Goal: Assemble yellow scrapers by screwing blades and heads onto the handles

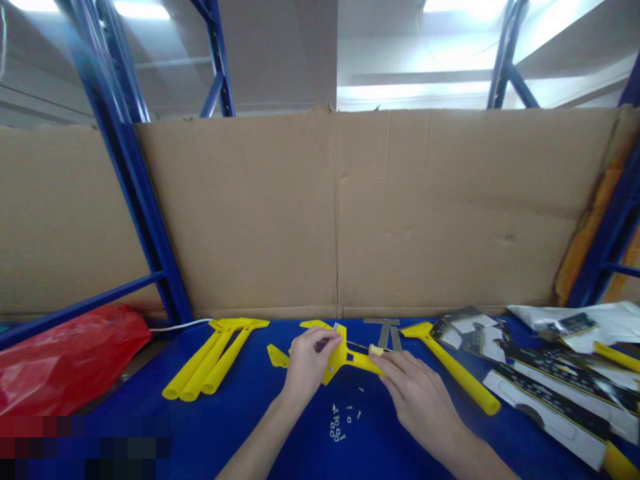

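Observation:
A yellow plastic scraper [336, 370] is propped in front of me, its flat head turned up toward my left side. My left hand [307, 357] has thumb and fingers pinched against that head; whatever lies between the fingertips is hidden. A screwdriver [376, 350] with a pale yellow grip is in my closed right hand [417, 387], its dark shaft pointing left at the head. The scraper's handle runs under the same hand. Behind my left hand lie loose yellow head plates [277, 356]. Small screws and nuts [336, 423] are scattered nearer to me on the blue tabletop [250, 427].
Several yellow scraper handles [215, 360] lie at left, beside a red plastic bag [75, 360]. Metal blades [390, 333] rest at the back. To the right are another yellow scraper [460, 373] and black-and-white packaging cards [550, 407]. Cardboard [340, 213] walls the rear between blue posts [145, 207].

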Tool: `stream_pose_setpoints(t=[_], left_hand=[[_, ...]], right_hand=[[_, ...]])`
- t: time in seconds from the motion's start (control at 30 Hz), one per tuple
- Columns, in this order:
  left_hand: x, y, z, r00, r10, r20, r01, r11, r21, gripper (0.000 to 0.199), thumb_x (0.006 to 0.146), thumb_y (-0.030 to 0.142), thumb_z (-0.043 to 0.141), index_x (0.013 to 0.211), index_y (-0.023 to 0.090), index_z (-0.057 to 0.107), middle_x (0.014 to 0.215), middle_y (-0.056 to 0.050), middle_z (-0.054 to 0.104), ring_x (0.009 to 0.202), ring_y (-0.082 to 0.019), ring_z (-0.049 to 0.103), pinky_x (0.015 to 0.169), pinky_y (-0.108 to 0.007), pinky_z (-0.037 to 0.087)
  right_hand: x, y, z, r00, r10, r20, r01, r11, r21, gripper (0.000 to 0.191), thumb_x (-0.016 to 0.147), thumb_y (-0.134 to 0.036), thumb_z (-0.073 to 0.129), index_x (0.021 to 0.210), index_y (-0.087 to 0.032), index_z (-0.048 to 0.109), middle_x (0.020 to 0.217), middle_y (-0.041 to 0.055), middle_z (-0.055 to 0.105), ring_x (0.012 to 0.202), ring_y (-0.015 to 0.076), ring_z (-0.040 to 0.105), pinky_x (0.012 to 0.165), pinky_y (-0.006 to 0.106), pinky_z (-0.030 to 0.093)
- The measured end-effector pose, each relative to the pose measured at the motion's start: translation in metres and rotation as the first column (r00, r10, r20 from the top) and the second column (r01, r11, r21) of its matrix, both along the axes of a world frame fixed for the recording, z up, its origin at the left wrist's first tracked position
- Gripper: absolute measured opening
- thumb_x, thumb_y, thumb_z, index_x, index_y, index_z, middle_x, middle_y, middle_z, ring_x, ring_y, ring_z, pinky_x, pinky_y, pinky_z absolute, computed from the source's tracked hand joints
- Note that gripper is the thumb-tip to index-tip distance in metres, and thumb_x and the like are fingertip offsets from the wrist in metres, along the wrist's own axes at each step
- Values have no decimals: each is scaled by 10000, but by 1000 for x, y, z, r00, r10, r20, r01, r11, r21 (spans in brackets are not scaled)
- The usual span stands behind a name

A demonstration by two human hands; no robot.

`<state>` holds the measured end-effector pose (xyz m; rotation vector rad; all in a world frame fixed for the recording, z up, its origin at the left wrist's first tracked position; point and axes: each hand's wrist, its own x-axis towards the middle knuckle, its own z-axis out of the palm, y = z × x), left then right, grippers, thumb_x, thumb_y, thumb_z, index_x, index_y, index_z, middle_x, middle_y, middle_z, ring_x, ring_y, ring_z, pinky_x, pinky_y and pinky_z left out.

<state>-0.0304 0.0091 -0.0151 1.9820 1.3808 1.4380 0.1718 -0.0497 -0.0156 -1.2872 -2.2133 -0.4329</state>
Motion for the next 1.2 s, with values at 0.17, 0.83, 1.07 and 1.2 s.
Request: stream_pose_setpoints(t=[0.17,0.83,1.07,1.2], left_hand=[[3,-7,-6,930,80,-360,22,963,270,287,832,130,466,971,204,706,1046,-81,700,943,-208,662,830,-347,539],[-2,-14,3,521,236,-820,84,942,325,482,849,46,350,1311,163,422,1242,-158,552,1082,-258,565,884,-416,471],[-13,-13,18,469,251,-847,75,944,321,553,806,-18,337,1314,178,437,1204,-140,577,1058,-255,564,893,-432,448],[-19,-9,22,615,150,-774,5,981,193,436,858,64,358,1254,171,505,1160,-119,611,1027,-244,582,900,-415,447]], right_hand=[[1,1,-2,998,-29,-47,28,999,-28,324,822,-109,519,1095,-236,639,1022,38,712,862,223,659,733,353,557],[-5,-3,-1,860,-53,-508,-144,929,-340,311,822,-239,517,1085,-230,682,1109,72,699,1033,269,642,935,439,482],[-9,-4,15,266,-351,-898,-558,703,-441,480,747,-555,569,1010,-170,683,1102,137,681,1002,301,639,809,429,530],[-5,0,22,-66,-506,-860,-717,623,-312,491,751,-585,523,956,-152,633,923,139,703,746,251,684,649,385,539]])
